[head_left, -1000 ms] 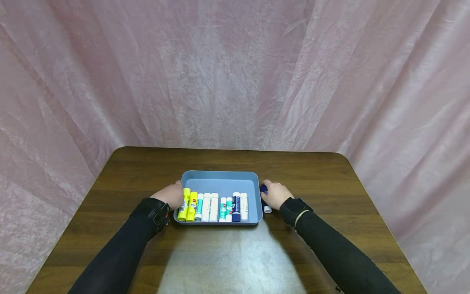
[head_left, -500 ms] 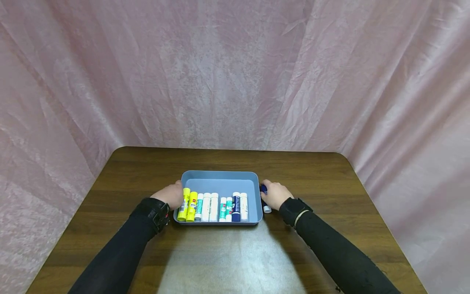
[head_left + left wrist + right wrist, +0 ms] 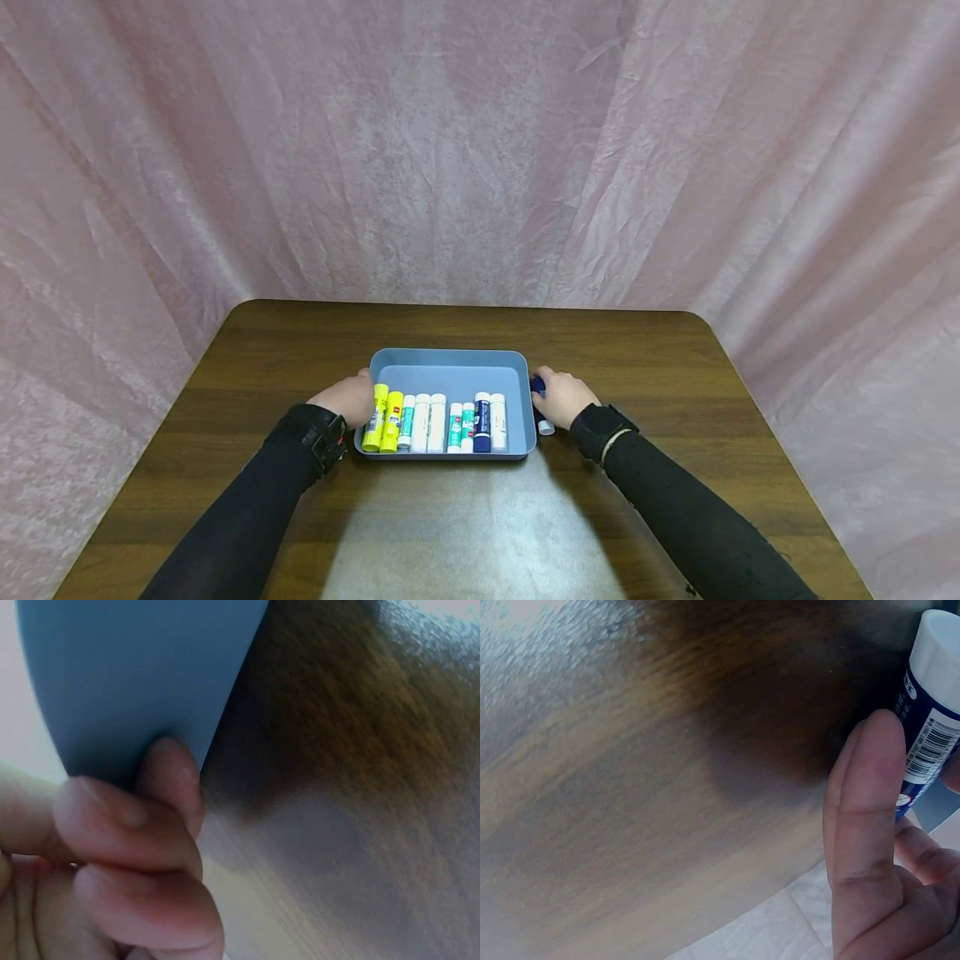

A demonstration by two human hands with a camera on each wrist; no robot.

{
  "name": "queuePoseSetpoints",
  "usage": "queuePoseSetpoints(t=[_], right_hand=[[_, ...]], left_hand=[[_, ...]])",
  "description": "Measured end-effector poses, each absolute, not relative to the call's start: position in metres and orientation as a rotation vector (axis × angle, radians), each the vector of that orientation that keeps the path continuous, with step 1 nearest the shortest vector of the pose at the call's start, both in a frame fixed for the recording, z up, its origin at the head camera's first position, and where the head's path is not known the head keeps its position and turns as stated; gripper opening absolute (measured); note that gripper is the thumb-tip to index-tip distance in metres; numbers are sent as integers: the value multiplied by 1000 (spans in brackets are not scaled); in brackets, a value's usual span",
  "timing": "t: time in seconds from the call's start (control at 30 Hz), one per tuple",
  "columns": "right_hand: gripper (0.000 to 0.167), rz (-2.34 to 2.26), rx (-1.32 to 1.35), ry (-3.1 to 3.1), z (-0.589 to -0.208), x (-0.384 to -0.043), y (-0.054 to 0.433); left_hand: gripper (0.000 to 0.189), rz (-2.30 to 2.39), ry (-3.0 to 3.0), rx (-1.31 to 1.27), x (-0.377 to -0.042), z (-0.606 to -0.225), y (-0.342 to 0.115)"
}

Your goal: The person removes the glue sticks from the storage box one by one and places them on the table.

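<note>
Navy, likely light and slick, the capped stick (image 3: 930,746) right of the tray (image 3: 450,367) suits being pinched by its barrel, as the right hand (image 3: 566,398) does; the curled left hand (image 3: 348,400) grips the tray.

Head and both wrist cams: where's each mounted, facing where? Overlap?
Head: on the head, facing forward and down at table, tray and curtain; left hand, right hand and dark sleeves show.
Left wrist: on that wrist, facing the tray, table alongside; only part of the left hand shows.
Right wrist: on that wrist, facing a navy tube and table; only part of the right hand shows.
Shared: the left hand at the tray in head and left wrist; the right hand holding the tube in head and right wrist.
</note>
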State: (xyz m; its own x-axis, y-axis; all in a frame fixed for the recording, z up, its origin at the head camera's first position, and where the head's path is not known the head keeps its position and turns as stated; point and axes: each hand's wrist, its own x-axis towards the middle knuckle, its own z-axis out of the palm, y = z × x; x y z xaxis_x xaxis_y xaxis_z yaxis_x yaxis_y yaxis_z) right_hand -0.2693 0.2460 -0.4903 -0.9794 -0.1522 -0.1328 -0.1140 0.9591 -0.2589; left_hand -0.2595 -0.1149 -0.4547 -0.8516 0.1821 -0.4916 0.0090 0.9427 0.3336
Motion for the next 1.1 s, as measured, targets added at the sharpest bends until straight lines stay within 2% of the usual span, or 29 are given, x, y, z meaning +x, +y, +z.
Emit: queuePoseSetpoints(t=[1.1], right_hand=[[48,-423,-198,2962,-479,-267,245]], left_hand=[[62,453,2540,103,-261,-456,-116]])
